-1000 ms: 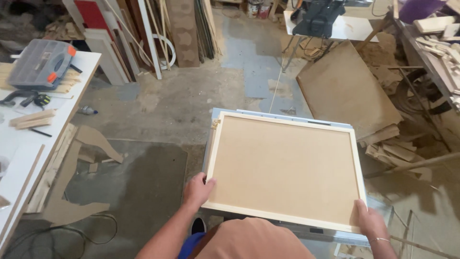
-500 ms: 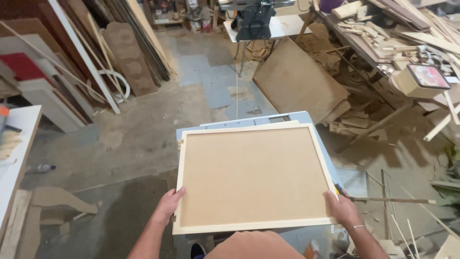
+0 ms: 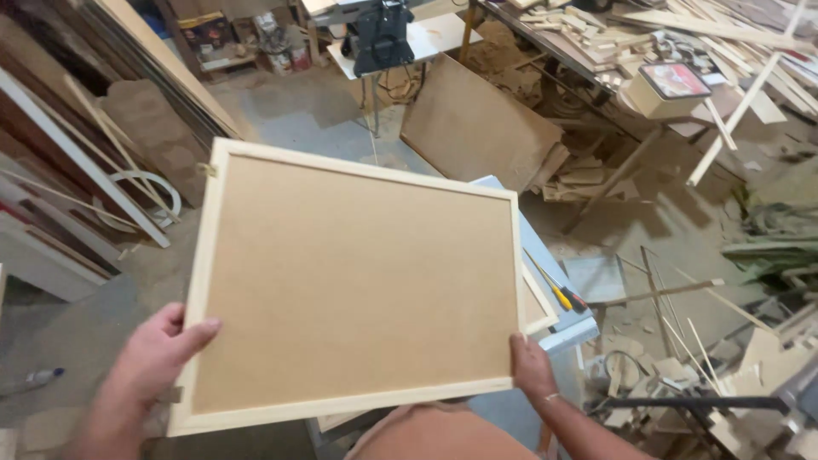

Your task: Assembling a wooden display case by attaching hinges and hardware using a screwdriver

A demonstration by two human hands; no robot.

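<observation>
Holding now: the left hand (image 3: pixel 158 353) grips the near left corner of a framed board (image 3: pixel 349 281), thumb lying on the pale wooden frame and the other fingers hidden below it.
Right hand: the right hand (image 3: pixel 532 370) is closed on the near right corner, fingers wrapped under the edge; both hands are occupied with this one thing.
Board: a flat brown panel in a light frame, lifted free and tilted, its far edge well beyond the hands; a small metal hanger (image 3: pixel 207 169) sits at the far left corner.
Step, as I judge it: the board is in carry, up from the grey-blue work table (image 3: pixel 558 273) which shows just beyond the right hand.
Under the board: the corner of another frame (image 3: pixel 538 307) peeks out on that table, and a yellow and a red screwdriver (image 3: pixel 564 298) lie beside it.
What a further move calls for: I think an even grip on both corners, and care for the far corners, because the surroundings are crowded.
Left of the left hand: a bottle (image 3: pixel 38 376) lies on the floor; white rails (image 3: pixel 77 162) lean farther away.
Far from the hands: a large brown sheet (image 3: pixel 477 128) leans by a pile of wood scraps (image 3: pixel 588 179); behind it a dark machine (image 3: pixel 383 38) stands on a stand.
</observation>
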